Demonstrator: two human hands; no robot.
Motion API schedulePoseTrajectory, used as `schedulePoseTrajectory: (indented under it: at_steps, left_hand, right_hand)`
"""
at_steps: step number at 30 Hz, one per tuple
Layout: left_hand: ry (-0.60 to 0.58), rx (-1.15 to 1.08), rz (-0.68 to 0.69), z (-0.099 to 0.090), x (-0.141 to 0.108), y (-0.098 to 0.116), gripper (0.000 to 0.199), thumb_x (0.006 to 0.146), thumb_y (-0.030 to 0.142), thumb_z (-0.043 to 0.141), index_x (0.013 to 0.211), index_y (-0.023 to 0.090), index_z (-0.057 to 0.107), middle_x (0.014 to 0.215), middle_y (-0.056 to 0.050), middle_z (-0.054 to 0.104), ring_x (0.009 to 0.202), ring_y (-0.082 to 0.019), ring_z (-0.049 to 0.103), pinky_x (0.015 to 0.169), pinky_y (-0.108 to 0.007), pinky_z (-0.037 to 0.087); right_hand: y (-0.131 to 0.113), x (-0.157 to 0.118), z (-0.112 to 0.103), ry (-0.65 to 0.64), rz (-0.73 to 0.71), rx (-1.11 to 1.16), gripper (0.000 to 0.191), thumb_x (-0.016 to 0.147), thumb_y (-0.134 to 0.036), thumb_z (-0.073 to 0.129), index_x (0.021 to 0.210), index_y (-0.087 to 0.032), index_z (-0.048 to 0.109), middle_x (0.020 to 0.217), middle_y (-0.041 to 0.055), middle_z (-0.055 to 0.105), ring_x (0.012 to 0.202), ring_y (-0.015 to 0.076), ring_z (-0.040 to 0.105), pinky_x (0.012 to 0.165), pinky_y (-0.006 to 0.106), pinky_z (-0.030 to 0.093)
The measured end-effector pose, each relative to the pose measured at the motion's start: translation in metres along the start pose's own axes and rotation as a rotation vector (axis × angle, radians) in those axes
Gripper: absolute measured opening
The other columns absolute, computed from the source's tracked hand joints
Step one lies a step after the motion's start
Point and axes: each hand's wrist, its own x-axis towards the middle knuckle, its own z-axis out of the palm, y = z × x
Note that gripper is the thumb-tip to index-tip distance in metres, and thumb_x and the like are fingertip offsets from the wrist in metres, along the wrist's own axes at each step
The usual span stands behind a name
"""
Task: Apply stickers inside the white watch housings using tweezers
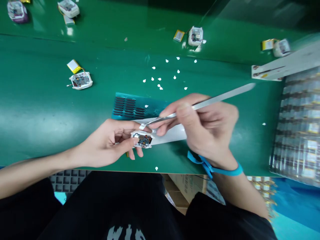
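My left hand grips a small white watch case with its circuit board facing up, the thumb lying over the board's left side. A small pale strip rests at the tip of its index finger. My right hand is closed on a pair of metal tweezers, whose points reach to that strip. Whether the points grip it I cannot tell. Beneath the hands lie a white sheet and a blue film with rows of dark strips. A blue wrist strap circles my right wrist.
Several opened watch cases with wired batteries lie about the green table, one case at left and another case at the back. Small white tabs are scattered beyond my hands. Stacked clear trays and a white bar stand at right.
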Motion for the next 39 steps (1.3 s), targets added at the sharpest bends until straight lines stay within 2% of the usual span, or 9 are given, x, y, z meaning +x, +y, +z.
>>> schedulePoseTrajectory:
  at_steps: [3, 9, 15, 21, 25, 28, 31, 35, 39]
  left_hand:
    - [-0.017, 0.072, 0.049, 0.001, -0.005, 0.000, 0.024, 0.098, 0.010, 0.056, 0.117, 0.007, 0.070, 0.086, -0.009, 0.080, 0.070, -0.018, 0.080, 0.054, -0.018, 0.063]
    - [0.022, 0.571, 0.402, -0.004, -0.008, -0.005, 0.018, 0.097, 0.009, 0.060, 0.110, 0.012, 0.071, 0.075, -0.002, 0.077, 0.050, -0.011, 0.068, 0.048, -0.019, 0.053]
    - [0.034, 1.125, 0.694, -0.004, 0.000, -0.022, 0.021, 0.101, 0.001, 0.046, 0.111, 0.011, 0.063, 0.114, -0.015, 0.080, 0.099, -0.027, 0.079, 0.078, -0.033, 0.066]
    - [0.063, 1.262, 0.705, -0.001, 0.000, -0.026, 0.021, 0.101, 0.001, 0.047, 0.115, 0.009, 0.061, 0.097, -0.013, 0.080, 0.087, -0.026, 0.078, 0.068, -0.035, 0.067]
    - [0.050, 1.289, 0.722, -0.003, 0.002, -0.025, 0.026, 0.098, -0.002, 0.045, 0.117, 0.006, 0.062, 0.090, -0.011, 0.078, 0.081, -0.025, 0.077, 0.062, -0.033, 0.064]
    - [0.037, 1.266, 0.794, -0.006, 0.003, -0.024, 0.026, 0.096, -0.002, 0.047, 0.115, 0.011, 0.060, 0.106, -0.010, 0.081, 0.086, -0.023, 0.078, 0.064, -0.032, 0.064]
    - [0.165, 1.198, 0.829, -0.008, 0.000, -0.024, 0.021, 0.098, 0.001, 0.050, 0.113, 0.014, 0.059, 0.111, -0.010, 0.081, 0.087, -0.021, 0.079, 0.069, -0.030, 0.064]
    - [0.314, 1.201, 0.709, -0.010, -0.001, -0.028, 0.017, 0.102, 0.007, 0.050, 0.116, 0.014, 0.057, 0.116, -0.013, 0.080, 0.089, -0.023, 0.080, 0.068, -0.030, 0.063]
    - [0.306, 1.254, 0.534, -0.012, 0.005, -0.034, 0.019, 0.105, 0.014, 0.043, 0.118, 0.016, 0.057, 0.109, -0.012, 0.079, 0.086, -0.023, 0.079, 0.071, -0.033, 0.065]
  right_hand:
    - [-0.004, 0.003, -0.007, 0.067, 0.033, -0.095, 0.023, 0.104, -0.027, 0.066, 0.085, -0.021, 0.077, 0.076, 0.0005, 0.079, 0.061, 0.0123, 0.076, 0.055, 0.020, 0.061]
    - [0.013, 0.012, -0.015, -0.249, 0.377, -0.155, 0.043, 0.096, -0.053, 0.071, 0.078, -0.015, 0.074, 0.076, 0.0059, 0.079, 0.064, 0.0165, 0.077, 0.061, 0.025, 0.065]
    - [0.023, 0.012, -0.014, -0.247, 0.388, -0.163, 0.046, 0.096, -0.058, 0.069, 0.079, -0.016, 0.073, 0.075, 0.0044, 0.079, 0.066, 0.0164, 0.078, 0.065, 0.026, 0.065]
    - [0.009, 0.013, -0.020, -0.225, 0.360, -0.217, 0.042, 0.100, -0.053, 0.067, 0.080, -0.017, 0.073, 0.075, 0.0036, 0.079, 0.066, 0.0162, 0.077, 0.063, 0.026, 0.065]
    - [0.000, 0.012, -0.023, -0.030, 0.113, -0.324, 0.027, 0.105, -0.033, 0.064, 0.084, -0.020, 0.076, 0.081, 0.0007, 0.080, 0.071, 0.0144, 0.078, 0.062, 0.023, 0.062]
    - [0.006, 0.012, -0.021, -0.099, -0.064, -0.474, 0.023, 0.104, -0.027, 0.065, 0.087, -0.021, 0.080, 0.100, 0.0021, 0.083, 0.087, 0.0160, 0.080, 0.071, 0.025, 0.062]
    - [0.017, 0.014, -0.019, -0.197, -0.133, -0.585, 0.024, 0.105, -0.027, 0.063, 0.093, -0.020, 0.083, 0.109, 0.0038, 0.083, 0.096, 0.0192, 0.080, 0.082, 0.029, 0.063]
    - [0.026, 0.016, -0.020, -0.213, -0.137, -0.628, 0.026, 0.106, -0.027, 0.061, 0.096, -0.021, 0.084, 0.111, 0.0041, 0.083, 0.097, 0.0205, 0.081, 0.086, 0.032, 0.063]
    - [0.029, 0.012, -0.021, -0.247, -0.254, -0.701, 0.020, 0.104, -0.021, 0.062, 0.109, -0.023, 0.082, 0.110, 0.0034, 0.084, 0.096, 0.0211, 0.081, 0.084, 0.033, 0.066]
